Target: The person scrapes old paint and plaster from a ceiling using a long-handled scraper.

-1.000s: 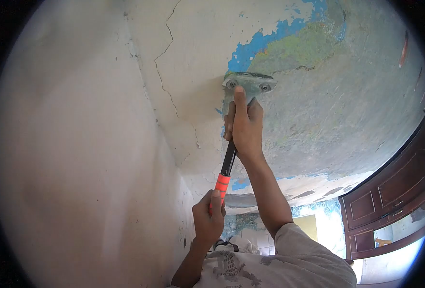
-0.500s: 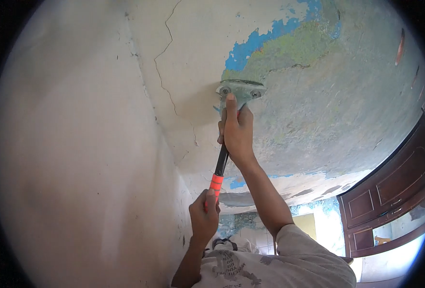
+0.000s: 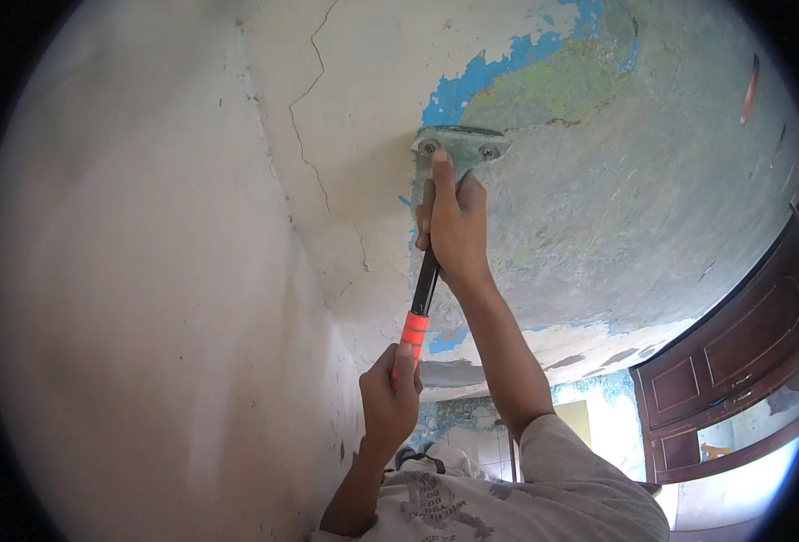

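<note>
A scraper [image 3: 461, 147] with a wide grey head, two screws and a black and orange handle lies against the wall [image 3: 589, 226]. Its blade edge touches the lower border of the blue and green paint patch [image 3: 535, 86]. My right hand [image 3: 458, 226] is wrapped round the upper handle just below the head, thumb stretched onto the head. Lower down, my left hand [image 3: 392, 390] grips the orange end of the handle.
A plain pale wall [image 3: 146, 271] meets the scraped one at a corner on the left. Dark wooden cabinets [image 3: 706, 361] stand at the lower right. A long crack [image 3: 302, 135] runs down the cream paint.
Both hands and the scraper have moved up and slightly right along the wall. The scraper head now covers the lower part of the green paint, and less of it shows.
</note>
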The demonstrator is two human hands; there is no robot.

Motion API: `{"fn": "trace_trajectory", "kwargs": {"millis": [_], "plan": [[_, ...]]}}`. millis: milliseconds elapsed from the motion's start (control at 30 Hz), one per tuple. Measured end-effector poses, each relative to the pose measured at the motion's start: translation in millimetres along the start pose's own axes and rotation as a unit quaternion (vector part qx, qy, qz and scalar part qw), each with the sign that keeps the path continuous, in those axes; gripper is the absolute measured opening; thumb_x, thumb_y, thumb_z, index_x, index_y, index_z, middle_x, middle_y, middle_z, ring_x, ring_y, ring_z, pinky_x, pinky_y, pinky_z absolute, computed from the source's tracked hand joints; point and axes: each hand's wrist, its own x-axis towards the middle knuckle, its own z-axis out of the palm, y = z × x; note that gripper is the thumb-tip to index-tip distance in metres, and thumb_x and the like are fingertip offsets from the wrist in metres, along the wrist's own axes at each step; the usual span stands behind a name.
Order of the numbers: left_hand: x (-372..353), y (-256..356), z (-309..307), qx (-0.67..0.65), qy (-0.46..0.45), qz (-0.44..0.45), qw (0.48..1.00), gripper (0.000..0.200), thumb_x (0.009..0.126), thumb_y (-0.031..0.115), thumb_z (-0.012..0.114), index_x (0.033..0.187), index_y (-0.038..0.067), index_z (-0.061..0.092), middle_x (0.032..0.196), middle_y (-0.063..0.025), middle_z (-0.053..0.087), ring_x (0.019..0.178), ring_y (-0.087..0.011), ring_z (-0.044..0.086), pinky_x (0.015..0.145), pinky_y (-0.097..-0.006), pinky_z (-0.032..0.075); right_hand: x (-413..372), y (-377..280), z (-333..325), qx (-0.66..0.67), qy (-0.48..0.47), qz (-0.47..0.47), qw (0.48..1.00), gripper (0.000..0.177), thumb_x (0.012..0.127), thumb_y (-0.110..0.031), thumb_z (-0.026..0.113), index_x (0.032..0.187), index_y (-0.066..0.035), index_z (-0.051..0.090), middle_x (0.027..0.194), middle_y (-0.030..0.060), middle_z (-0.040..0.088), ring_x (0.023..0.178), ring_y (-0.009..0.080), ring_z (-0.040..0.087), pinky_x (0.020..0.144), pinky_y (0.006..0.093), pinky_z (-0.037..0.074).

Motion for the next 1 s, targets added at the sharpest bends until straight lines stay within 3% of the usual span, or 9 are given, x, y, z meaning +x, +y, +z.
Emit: {"fn": "trace_trajectory", "kwargs": {"millis": [200, 300, 400, 600, 1000], "plan": [[-2, -17, -1, 0.008, 0.012, 0.007, 1.0, 0.048, 0.11, 0.041, 0.04, 0.076, 0.007, 0.049, 0.051, 0.0038, 0.04, 0.039, -0.0057, 0.036, 0.037, -0.0247, 0.03, -6, 13, 0, -0.018, -0.007, -0.005, 1.0, 0.055, 0.104, -0.049, 0.052, 0.072, -0.005, 0.042, 0.051, 0.0014, 0.044, 0.036, 0.0112, 0.047, 0.033, 0.0285, 0.04], [-3, 0, 1, -0.021, 0.011, -0.037, 0.999, 0.048, 0.109, 0.034, 0.046, 0.072, 0.004, 0.052, 0.056, 0.0011, 0.045, 0.052, -0.0066, 0.041, 0.049, -0.0273, 0.032, -2, -2, 1, -0.007, -0.009, 0.005, 1.0, 0.055, 0.104, -0.049, 0.052, 0.073, -0.005, 0.041, 0.051, 0.0012, 0.044, 0.036, 0.0111, 0.047, 0.033, 0.0284, 0.04], [-2, -13, -1, 0.011, 0.006, 0.006, 1.0, 0.049, 0.109, 0.042, 0.041, 0.077, 0.006, 0.049, 0.052, 0.0034, 0.04, 0.039, -0.0056, 0.038, 0.037, -0.0247, 0.031, -6, 10, 5, -0.011, 0.026, -0.016, 0.999, 0.054, 0.104, -0.048, 0.052, 0.073, -0.004, 0.042, 0.051, 0.0008, 0.044, 0.035, 0.0111, 0.046, 0.033, 0.029, 0.04], [-3, -3, 0, -0.016, 0.004, -0.012, 1.0, 0.048, 0.109, 0.042, 0.042, 0.078, 0.006, 0.05, 0.052, 0.0041, 0.039, 0.039, -0.0051, 0.036, 0.037, -0.0243, 0.03, -1, 0, 3, -0.005, -0.004, 0.022, 1.0, 0.053, 0.104, -0.047, 0.053, 0.079, -0.001, 0.046, 0.052, 0.0015, 0.045, 0.036, 0.0112, 0.046, 0.033, 0.0295, 0.04], [3, -14, -1, 0.02, 0.022, 0.025, 0.999, 0.048, 0.11, 0.04, 0.042, 0.076, 0.007, 0.049, 0.053, 0.004, 0.04, 0.04, -0.0052, 0.037, 0.037, -0.0246, 0.031, -1, 9, 5, 0.003, 0.009, -0.004, 1.0, 0.054, 0.104, -0.049, 0.052, 0.079, -0.001, 0.044, 0.052, -0.0006, 0.042, 0.037, 0.0107, 0.048, 0.033, 0.0285, 0.041]]}}
